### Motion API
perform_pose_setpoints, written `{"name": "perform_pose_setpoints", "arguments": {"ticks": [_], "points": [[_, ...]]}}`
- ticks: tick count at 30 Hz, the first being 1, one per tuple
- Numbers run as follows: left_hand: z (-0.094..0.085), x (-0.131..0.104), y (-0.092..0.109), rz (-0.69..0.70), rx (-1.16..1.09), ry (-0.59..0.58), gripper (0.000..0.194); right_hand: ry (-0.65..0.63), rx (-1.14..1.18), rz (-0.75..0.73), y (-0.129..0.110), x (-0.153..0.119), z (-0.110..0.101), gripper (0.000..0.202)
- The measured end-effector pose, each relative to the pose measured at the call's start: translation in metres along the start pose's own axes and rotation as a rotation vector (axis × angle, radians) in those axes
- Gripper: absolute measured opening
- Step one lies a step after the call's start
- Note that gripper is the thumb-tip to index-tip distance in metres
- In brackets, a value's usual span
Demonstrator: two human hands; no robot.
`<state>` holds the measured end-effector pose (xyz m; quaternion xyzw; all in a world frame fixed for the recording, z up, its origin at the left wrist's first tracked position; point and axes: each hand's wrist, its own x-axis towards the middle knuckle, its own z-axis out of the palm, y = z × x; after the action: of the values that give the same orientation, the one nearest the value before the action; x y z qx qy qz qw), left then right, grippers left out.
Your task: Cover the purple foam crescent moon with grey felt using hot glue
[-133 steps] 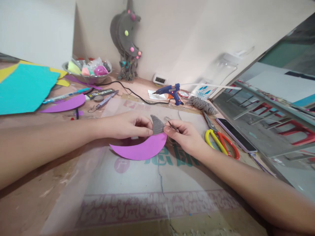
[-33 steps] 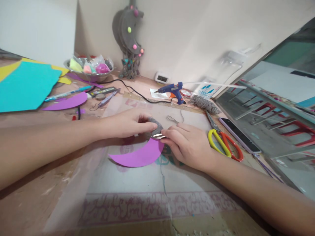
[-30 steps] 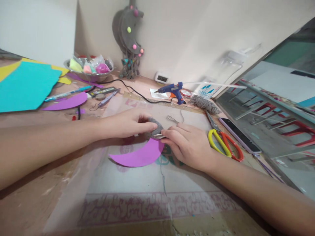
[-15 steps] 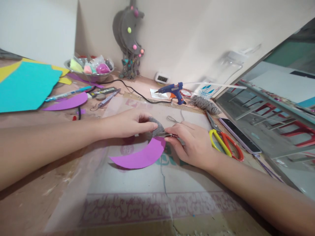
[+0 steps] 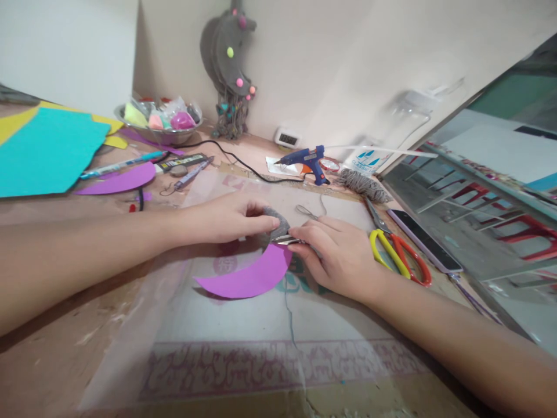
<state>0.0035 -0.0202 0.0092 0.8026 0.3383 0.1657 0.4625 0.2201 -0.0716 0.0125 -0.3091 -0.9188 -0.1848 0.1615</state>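
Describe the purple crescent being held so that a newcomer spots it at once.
On the table, find the translucent printed sheet. Over its middle, the left hand pinches the purple crescent by its grey-covered end. That grey covering sets it apart from the plain purple piece farther left.

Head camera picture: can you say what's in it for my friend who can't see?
The left hand pinches the gray end of a purple crescent, while the right hand holds a small metal tool against it. Scissors lie to the right, and a blue glue gun sits behind. A gray moon decoration is by the wall.
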Motion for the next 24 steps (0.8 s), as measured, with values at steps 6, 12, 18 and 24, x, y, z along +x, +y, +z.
{"name": "perform_pose_setpoints", "arguments": {"ticks": [6,12,18,24], "points": [[0.0006,-0.0001,-0.0007,-0.018,-0.008,-0.007,0.033,-0.004,-0.041,-0.013,-0.0011,0.0009,-0.0011,0.019],[-0.0001,0.0002,0.0017,0.004,-0.051,-0.028,0.03,0.014,-0.078,-0.032,-0.0013,0.0012,-0.0007,0.019],[0.0001,0.0015,0.0009,0.002,-0.02,-0.026,0.031,0.021,-0.076,-0.049,-0.0009,0.0007,-0.0007,0.019],[0.0009,0.0022,-0.0009,0.02,-0.001,-0.017,0.031,0.043,-0.066,-0.056,-0.0005,0.0011,-0.001,0.018]]}}
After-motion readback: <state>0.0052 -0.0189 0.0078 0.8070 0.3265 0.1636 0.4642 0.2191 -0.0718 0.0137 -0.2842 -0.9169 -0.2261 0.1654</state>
